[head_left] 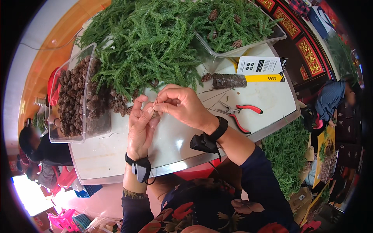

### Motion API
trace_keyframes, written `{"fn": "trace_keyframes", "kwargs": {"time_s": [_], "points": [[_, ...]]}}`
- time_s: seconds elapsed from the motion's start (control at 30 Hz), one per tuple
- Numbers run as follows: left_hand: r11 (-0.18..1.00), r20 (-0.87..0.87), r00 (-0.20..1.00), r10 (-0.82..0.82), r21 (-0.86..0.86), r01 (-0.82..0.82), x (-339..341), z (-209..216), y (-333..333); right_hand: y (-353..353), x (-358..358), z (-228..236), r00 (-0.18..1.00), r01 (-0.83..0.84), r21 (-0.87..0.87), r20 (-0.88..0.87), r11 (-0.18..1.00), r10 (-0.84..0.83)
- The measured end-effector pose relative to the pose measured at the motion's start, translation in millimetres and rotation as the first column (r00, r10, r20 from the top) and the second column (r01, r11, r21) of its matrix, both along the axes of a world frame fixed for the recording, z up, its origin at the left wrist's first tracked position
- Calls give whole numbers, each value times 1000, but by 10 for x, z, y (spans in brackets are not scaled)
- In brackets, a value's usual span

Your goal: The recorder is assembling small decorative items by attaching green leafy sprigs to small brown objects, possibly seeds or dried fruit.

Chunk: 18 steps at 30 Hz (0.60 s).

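Observation:
My left hand (pixel 142 120) and my right hand (pixel 182 106) meet over the near middle of the white table. The fingertips of both are pinched together around something small, mostly hidden by the fingers; a brownish bit shows between them. Just beyond the hands lie green artificial pine branches (pixel 155 46) in a big heap, with loose pine cones (pixel 120 103) at their near left edge. To the right of my right hand rest red-handled pliers (pixel 239 112), jaws apart, beside a few thin dark wires (pixel 215 97).
A clear plastic bin (pixel 89 77) full of pine cones stands at the left. At the back right, another clear bin (pixel 233 52) holds branches and cones. A bundle of dark wires (pixel 229 80) lies near a yellow-and-white card (pixel 260 70). More greenery (pixel 285 155) sits beyond the table's right edge; people are nearby.

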<state>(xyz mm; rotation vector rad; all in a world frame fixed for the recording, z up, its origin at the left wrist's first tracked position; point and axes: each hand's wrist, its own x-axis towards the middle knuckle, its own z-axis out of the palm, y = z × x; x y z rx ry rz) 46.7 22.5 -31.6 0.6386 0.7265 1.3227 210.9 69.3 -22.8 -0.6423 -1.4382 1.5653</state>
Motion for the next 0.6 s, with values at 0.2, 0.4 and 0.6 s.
{"fn": "trace_keyframes", "kwargs": {"time_s": [0.2,0.4,0.6], "points": [[1000,-25,1000,-17,-21,17,-24,-15,25,0,-41,-47,998,60,6,-26,998,-60],[975,-410,892,-191,23,220,-174,52,25,-37,-72,1,995,43,-34,-93,998,-46],[983,-386,909,-155,31,181,-97,13,-9,-30,-53,-54,998,68,26,-15,997,-68]]}}
